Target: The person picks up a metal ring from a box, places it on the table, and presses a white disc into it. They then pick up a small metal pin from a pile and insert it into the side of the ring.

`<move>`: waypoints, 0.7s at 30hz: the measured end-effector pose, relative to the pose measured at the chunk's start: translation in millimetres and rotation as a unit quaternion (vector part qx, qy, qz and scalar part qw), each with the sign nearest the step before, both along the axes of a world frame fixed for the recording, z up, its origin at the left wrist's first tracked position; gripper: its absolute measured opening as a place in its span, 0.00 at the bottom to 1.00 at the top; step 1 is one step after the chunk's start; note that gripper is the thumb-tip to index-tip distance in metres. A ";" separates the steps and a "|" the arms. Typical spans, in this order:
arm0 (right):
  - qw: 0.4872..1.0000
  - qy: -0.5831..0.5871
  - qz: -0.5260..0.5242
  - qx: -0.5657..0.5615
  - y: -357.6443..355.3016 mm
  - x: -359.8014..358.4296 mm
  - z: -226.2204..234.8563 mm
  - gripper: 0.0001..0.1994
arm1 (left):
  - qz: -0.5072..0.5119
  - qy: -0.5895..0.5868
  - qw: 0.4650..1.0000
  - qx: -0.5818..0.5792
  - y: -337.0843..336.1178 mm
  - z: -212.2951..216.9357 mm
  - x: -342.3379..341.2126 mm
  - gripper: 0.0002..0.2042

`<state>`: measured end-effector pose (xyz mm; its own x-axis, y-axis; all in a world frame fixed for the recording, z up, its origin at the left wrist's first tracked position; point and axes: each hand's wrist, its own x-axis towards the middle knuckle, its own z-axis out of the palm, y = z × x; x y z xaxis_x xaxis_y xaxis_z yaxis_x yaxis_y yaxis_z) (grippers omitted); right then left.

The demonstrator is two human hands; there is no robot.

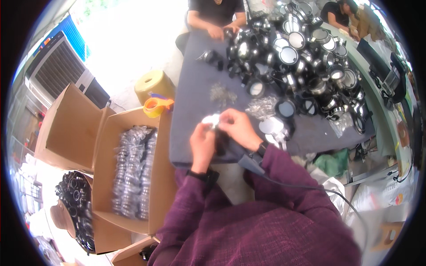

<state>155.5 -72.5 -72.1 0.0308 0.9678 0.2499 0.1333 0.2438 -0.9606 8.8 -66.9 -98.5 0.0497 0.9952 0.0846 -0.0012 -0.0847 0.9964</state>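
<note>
Over the near left edge of the grey-covered table [193, 95], my left hand [203, 144] and my right hand [239, 128] meet at a small white, shiny piece [212, 120]. Both hands pinch it between thumb and fingers. The piece is overexposed and blurred, so its kind is not clear. Beneath my hands is a dark shape I cannot make out. Just beyond lie a small heap of fine metal parts [222, 94] and, to its right, a pile of shiny metal pieces [261, 107]. A pale round lid-like part [271, 126] lies right of my right hand.
Black-and-silver round lidded parts [288, 55] are heaped across the table's far right. A person [217, 20] works at the far end. Left stand an open carton [160, 177] of plastic-wrapped stacks, an orange tape dispenser [153, 107] and a yellow roll [153, 84]. A cable [306, 187] crosses my right sleeve.
</note>
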 end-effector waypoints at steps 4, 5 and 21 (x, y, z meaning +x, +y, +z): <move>1.000 -0.002 -0.002 0.024 3.6 0.4 -3.7 0.09 | -0.002 0.009 1.000 0.026 3.1 -8.7 -0.8 0.09; 1.000 -0.002 -0.001 0.026 3.1 -0.9 -1.9 0.09 | 0.000 0.008 1.000 0.029 5.7 -14.5 -1.9 0.09; 0.975 -0.150 -0.040 0.159 -15.4 -8.0 -4.3 0.11 | -0.069 -0.077 0.994 0.023 3.8 -12.8 -9.5 0.09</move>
<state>147.4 -87.9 -76.4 -0.0175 0.8378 0.5457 0.4265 0.4999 -0.7538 -0.7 -63.2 -111.3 0.1692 0.9744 0.1479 -0.1681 -0.1193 0.9785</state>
